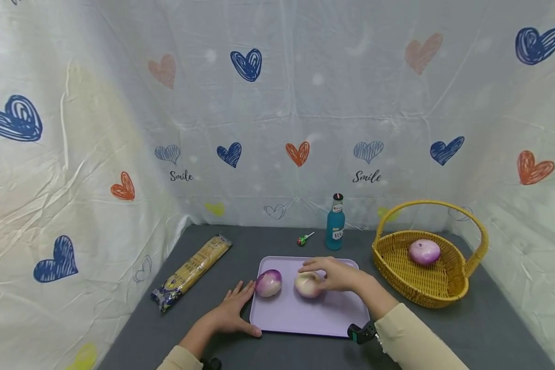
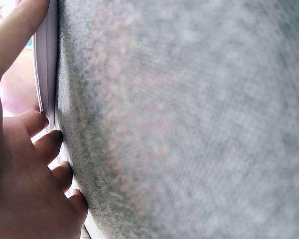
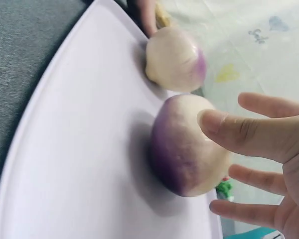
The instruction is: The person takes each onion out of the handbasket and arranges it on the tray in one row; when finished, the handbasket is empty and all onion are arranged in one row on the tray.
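A pale purple tray point(image 1: 305, 316) carries two purple-and-white onions. The left onion point(image 1: 269, 283) sits by the tray's left edge; the right onion point(image 1: 307, 285) is near the middle. My right hand point(image 1: 335, 275) reaches over the right onion from the right. In the right wrist view its thumb point(image 3: 239, 130) overlaps the onion's near side, while the other fingers spread out straight beyond it. My left hand point(image 1: 231, 311) rests at the tray's left edge with fingers spread and the thumb at the front left corner. In the left wrist view its fingertips point(image 2: 49, 144) lie beside the tray rim point(image 2: 46, 59).
A yellow wicker basket point(image 1: 398, 277) with an arched handle stands at the right, holding another onion point(image 1: 424, 252). Behind the tray are a blue bottle point(image 1: 335, 226) and a small lollipop point(image 1: 302, 240). A long yellow packet point(image 1: 194, 270) lies at the left on the grey tabletop point(image 1: 259, 241).
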`<state>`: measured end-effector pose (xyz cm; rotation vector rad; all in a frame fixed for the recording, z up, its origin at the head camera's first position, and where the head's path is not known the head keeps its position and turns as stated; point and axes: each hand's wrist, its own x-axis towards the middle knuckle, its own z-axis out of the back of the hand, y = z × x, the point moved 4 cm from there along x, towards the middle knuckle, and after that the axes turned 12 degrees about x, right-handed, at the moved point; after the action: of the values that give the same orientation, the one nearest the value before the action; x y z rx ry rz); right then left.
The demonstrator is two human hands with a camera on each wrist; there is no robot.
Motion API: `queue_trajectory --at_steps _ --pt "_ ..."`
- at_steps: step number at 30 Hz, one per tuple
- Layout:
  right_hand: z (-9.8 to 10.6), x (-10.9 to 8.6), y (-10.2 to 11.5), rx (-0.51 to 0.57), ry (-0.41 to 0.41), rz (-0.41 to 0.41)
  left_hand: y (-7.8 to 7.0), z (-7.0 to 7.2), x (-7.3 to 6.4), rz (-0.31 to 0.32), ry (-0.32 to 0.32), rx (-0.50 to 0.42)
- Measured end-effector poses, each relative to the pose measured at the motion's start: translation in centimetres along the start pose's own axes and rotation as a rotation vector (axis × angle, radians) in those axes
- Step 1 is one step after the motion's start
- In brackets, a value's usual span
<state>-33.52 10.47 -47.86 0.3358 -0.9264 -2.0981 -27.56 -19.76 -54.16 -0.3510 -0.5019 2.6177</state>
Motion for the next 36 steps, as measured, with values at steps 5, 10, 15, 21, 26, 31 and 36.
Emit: queue_trajectory --at_steps 5,10,15,21,26,31,36 --pt "0.9 -0.2 0.4 0.023 0.011 -0.013 0.1 0.0 0.0 -0.004 0.006 0.005" --pt "2.0 -0.8 0.7 0.026 0.006 -0.004 0.2 -0.2 -0.1 -0.008 0.003 0.002" --pt "3.2 -1.7 0.7 0.038 -0.009 -0.012 0.3 -0.3 -0.3 -0.01 0.005 0.0" --pt "5.2 -2.9 0.8 -0.007 -0.035 0.003 0.4 -0.2 -0.3 -0.011 0.005 -0.002" --pt "6.7 -3.8 1.0 -0.086 -0.053 0.037 0.6 -0.3 -0.4 0.006 0.021 -0.008" --pt "7.9 -5.1 0.8 -0.068 -0.073 -0.014 0.6 -0.3 -0.2 0.009 0.014 -0.01" --pt "9.1 -6.6 0.5 -0.056 -0.104 -0.065 0.4 -0.2 0.0 -0.008 0.008 -0.011"
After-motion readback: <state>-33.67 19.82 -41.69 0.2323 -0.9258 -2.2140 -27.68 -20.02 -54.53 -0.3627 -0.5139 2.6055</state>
